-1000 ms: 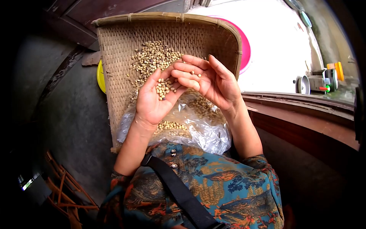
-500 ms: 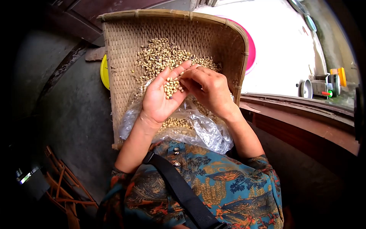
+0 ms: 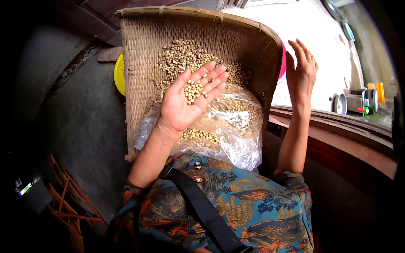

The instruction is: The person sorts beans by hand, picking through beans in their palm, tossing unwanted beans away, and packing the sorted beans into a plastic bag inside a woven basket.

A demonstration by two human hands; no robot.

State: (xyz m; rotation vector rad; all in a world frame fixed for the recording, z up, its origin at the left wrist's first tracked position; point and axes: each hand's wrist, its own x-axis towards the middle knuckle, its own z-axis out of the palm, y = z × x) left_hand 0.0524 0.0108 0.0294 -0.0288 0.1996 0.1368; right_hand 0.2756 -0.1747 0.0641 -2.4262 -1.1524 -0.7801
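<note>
I see left hand (image 3: pixel 176 103) palm-up, fingers extended, beans (image 3: pixel 194 90) resting on it. Right hand (image 3: pixel 302 76) is out past the basket (image 3: pixel 139 50), fingers loosely spread; can't tell if it holds anything. Bean pile (image 3: pixel 181 57), clear bag (image 3: pixel 238 145) in basket.

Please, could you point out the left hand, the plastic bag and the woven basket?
Left hand (image 3: pixel 179 104), head view: bare part of the palm.
Plastic bag (image 3: pixel 234 138), head view: shiny, crumpled film.
Woven basket (image 3: pixel 141 76), head view: bare weave, left side.
</note>
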